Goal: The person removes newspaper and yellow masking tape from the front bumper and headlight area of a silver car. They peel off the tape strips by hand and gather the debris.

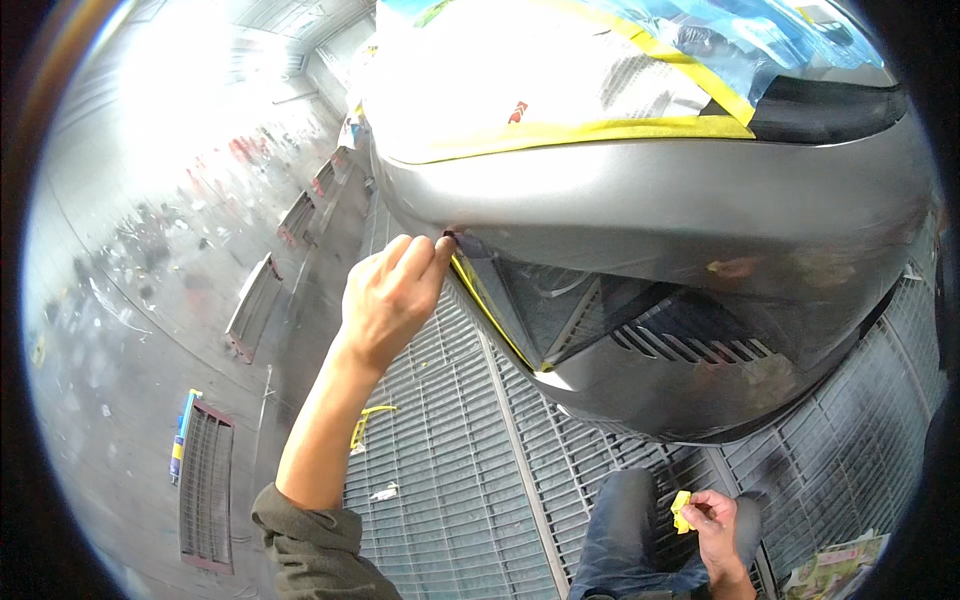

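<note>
My left hand (390,290) reaches out to the left corner of a grey car bumper (620,200). Its fingers are pinched together at the upper corner of a recessed opening; what they grip is hidden. From just below them a strip of yellow masking tape (492,308) runs down the opening's edge, beside dark, glossy film (545,300). Low in the picture, in front of my knees, my right hand (715,530) pinches a crumpled piece of yellow masking tape (682,512) between thumb and fingers.
White masking paper (480,75) and blue film (745,40), edged with yellow tape, cover the car above the bumper. Metal floor grating (440,480) lies beneath, with a loose tape scrap (367,425) on it. A grated frame (207,485) stands at the left wall. Printed paper (840,572) lies lower right.
</note>
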Motion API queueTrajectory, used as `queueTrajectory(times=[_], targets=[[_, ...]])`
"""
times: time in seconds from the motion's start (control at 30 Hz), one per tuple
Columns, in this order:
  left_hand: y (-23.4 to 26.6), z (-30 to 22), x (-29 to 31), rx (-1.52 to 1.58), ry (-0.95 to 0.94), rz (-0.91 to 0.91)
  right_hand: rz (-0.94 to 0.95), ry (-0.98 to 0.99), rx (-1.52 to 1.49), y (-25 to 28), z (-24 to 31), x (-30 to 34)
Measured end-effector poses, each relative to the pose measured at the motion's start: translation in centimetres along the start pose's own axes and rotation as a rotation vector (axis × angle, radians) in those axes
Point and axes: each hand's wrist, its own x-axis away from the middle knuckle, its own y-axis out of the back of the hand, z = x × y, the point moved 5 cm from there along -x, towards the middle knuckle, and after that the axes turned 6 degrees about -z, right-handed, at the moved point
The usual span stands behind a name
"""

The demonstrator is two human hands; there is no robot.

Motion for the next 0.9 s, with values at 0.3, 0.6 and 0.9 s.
queueTrajectory(times=[0.3, 0.6, 0.9], targets=[[-0.42, 0.1, 0.66, -0.016, 0.012, 0.005, 0.017, 0.015, 0.037, -0.53, 0.67, 0.19], [-0.14, -0.36, 0.42, -0.061, 0.022, -0.004, 0.007, 0.024, -0.005, -0.26, 0.99, 0.48], [-0.16, -0.31, 0.54, -0.029, 0.101, 0.006, 0.02, 0.023, 0.01, -0.32, 0.52, 0.73]])
